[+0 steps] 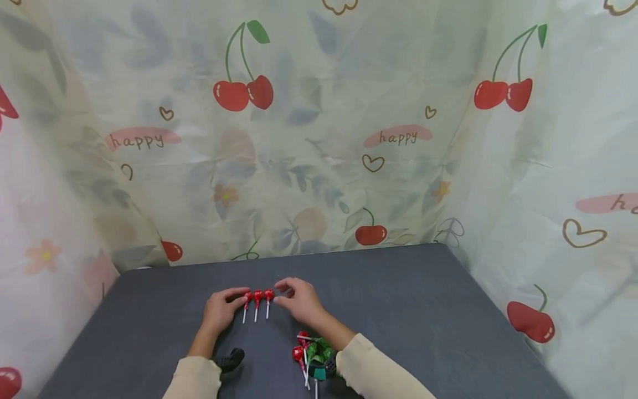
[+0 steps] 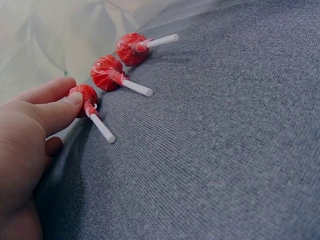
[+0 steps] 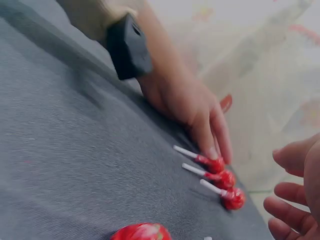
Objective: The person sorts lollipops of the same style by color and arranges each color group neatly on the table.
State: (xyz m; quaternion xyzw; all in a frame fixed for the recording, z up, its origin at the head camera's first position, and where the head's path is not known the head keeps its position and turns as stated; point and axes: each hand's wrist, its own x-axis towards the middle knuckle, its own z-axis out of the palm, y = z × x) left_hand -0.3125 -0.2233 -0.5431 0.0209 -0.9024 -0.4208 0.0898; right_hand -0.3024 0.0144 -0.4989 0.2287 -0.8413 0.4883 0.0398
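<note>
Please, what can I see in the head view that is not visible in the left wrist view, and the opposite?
Only the head view shows the right hand, beside the three red lollipops, the pile of red and green lollipops, and the cherries and "happy" words printed on the curtain.

Only the left wrist view clearly shows the fine creases in the red wrappers.

Both show the left hand pinching the leftmost of the three, the white sticks, the grey tabletop and part of the curtain.

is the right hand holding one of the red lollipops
No, the right wrist view shows the right hand with nothing in its fingers, a gap between it and the row of red lollipops.
</note>
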